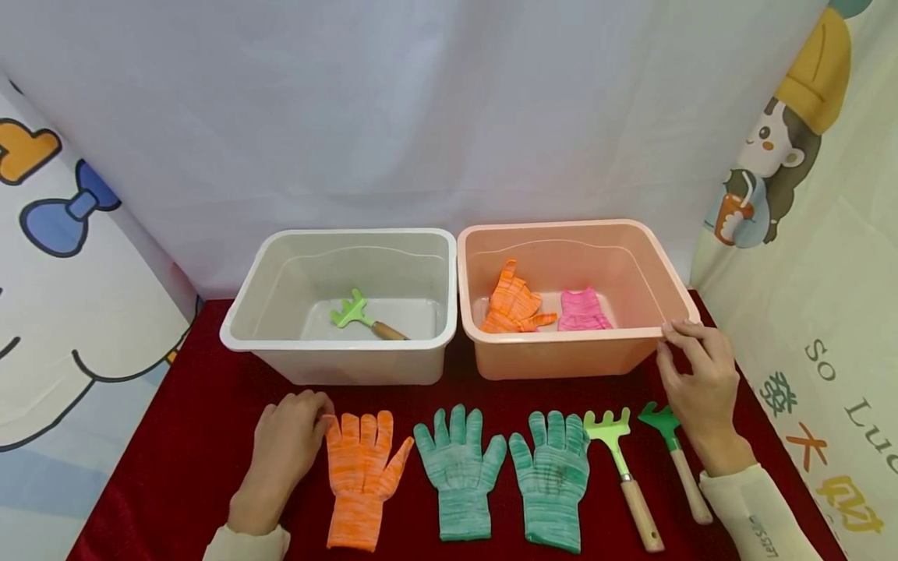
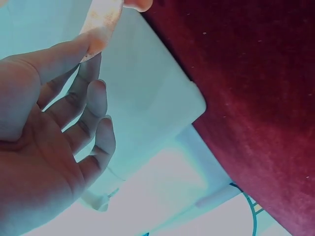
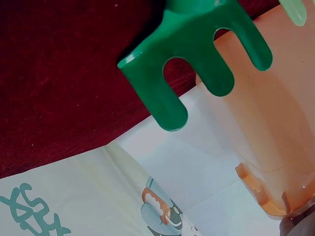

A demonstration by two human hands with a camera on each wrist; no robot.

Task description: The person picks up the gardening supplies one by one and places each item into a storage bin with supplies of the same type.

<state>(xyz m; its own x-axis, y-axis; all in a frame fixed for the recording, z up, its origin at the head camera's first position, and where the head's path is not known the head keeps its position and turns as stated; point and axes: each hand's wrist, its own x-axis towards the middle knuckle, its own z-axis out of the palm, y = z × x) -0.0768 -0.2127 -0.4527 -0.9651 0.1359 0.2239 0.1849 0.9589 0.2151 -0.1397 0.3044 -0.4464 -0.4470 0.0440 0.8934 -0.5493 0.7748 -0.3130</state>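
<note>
My left hand [image 1: 288, 440] pinches a fingertip of the orange glove [image 1: 356, 475], which lies flat on the red cloth. In the left wrist view, thumb and index finger [image 2: 98, 42] hold the orange fabric [image 2: 101, 22], and the other fingers curve loosely. My right hand [image 1: 701, 382] grips the rim of the peach tub [image 1: 561, 354] at its near right corner. That tub contains another orange glove [image 1: 512, 300] and a pink glove [image 1: 584, 309], partly hidden by the wall. Two green gloves [image 1: 459, 471] [image 1: 554, 479] lie palm-side or back up, side by side.
A white tub [image 1: 344, 365] beside the peach one holds a light green hand rake [image 1: 354, 312]. Another light green rake [image 1: 634, 499] and a dark green rake [image 1: 684, 471] lie near my right forearm. Hanging cloths [image 1: 421, 117] enclose the red-covered table [image 1: 189, 436].
</note>
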